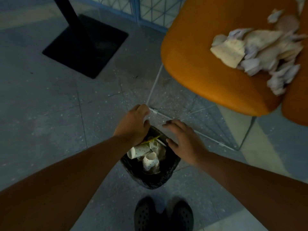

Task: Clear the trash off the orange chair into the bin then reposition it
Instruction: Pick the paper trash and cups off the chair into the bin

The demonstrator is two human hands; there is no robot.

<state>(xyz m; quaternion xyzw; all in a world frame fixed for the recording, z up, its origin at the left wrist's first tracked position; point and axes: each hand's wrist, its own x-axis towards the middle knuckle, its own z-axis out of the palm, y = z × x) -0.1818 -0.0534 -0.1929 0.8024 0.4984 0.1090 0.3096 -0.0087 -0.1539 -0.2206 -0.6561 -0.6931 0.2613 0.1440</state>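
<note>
An orange chair [203,60] fills the upper right, its seat carrying a heap of crumpled paper and tissue trash [260,52]. A small black bin [155,179] stands on the floor just in front of my feet, holding crushed dotted paper cups [146,155] and a yellow scrap. Both hands hover over the bin's far rim. My left hand [133,125] hangs above the left side with loosely bent fingers and nothing in it. My right hand [181,140] is spread flat over the right side, also holding nothing.
A black square pedestal base [85,45] with its post stands at the upper left. The chair's thin white wire legs [166,115] run across the tiled floor behind the bin. A blue lattice panel [150,10] lines the far wall. My dark shoes [163,215] are at the bottom.
</note>
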